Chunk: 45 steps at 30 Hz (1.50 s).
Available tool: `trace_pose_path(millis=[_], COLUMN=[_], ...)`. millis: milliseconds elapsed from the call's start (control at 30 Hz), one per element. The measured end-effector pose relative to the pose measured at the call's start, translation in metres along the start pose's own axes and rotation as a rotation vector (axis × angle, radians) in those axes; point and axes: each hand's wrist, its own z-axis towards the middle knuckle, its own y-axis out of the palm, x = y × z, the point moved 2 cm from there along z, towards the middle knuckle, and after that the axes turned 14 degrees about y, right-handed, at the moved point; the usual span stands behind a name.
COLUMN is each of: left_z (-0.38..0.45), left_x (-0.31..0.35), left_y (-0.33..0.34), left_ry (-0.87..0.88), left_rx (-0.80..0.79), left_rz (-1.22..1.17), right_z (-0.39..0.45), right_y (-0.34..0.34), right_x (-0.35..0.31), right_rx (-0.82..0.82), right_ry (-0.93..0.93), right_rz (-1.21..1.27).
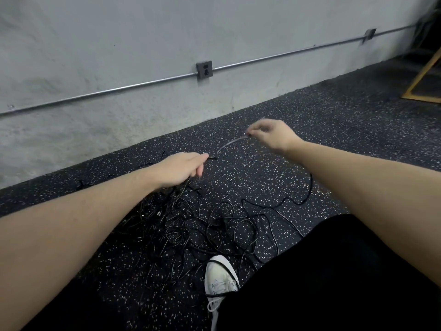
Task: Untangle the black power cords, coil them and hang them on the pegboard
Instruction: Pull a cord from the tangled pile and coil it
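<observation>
A tangled heap of thin black power cords lies on the speckled black floor in front of me. My left hand grips a bundle of cords that rises from the heap, its fingertips near a plug end. My right hand is raised further right and pinches a blurred stretch of cord that runs between the two hands. One long cord loops out to the right under my right forearm. No pegboard is in view.
A grey concrete wall with a metal conduit and an outlet box runs behind the cords. My white shoe and black trouser leg sit at the heap's near edge, a cord lying over the shoe. A yellow frame stands at far right.
</observation>
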Motion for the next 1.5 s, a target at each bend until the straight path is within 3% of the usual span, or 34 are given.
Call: trace_pose_path(millis=[133,333,500,633,800,933,1033,1233,1367,1433,1500], left_z=[-0.006,0.005,0.013,0.017,0.005,-0.001,0.001,0.019,0.017,0.005,-0.007], left_x=[-0.004,0.011,0.013,0.008,-0.017,-0.028,-0.023,0.015,0.016,0.008,-0.006], left_y=[-0.004,0.003,0.01,0.008,0.016,0.015,0.011,0.012,0.01,0.008,0.009], left_ry=[0.052,0.072,0.077,0.09,0.051,0.021,0.038,0.082,0.049,0.069,0.078], left_rx=[0.083,0.09,0.163,0.191,0.042,0.028,0.102,0.129,0.145,0.085,0.0], left_rz=[-0.048,-0.171,-0.218,-0.322,-0.081,-0.09,0.007,0.078,-0.063,-0.15,-0.073], right_z=[0.002,-0.013,-0.023,-0.026,-0.016,-0.009,-0.009,-0.015,-0.021,-0.022,-0.021], right_y=[0.007,0.027,0.042,0.042,0.02,0.016,0.016,0.039,0.045,0.036,0.022], right_x=[0.032,0.001,-0.031,-0.04,-0.018,0.0,0.002,-0.015,-0.032,-0.033,-0.027], right_rx=[-0.241,-0.385,-0.372,-0.326,-0.299,-0.262,-0.205,-0.339,-0.376,-0.335,-0.272], right_ry=[0.136,0.005,-0.204,-0.17,-0.046,0.021,0.021,-0.137,-0.228,-0.218,-0.166], right_rz=[-0.359,-0.599,-0.289,-0.024,0.173,0.109,-0.126,-0.358,-0.321,-0.236,-0.082])
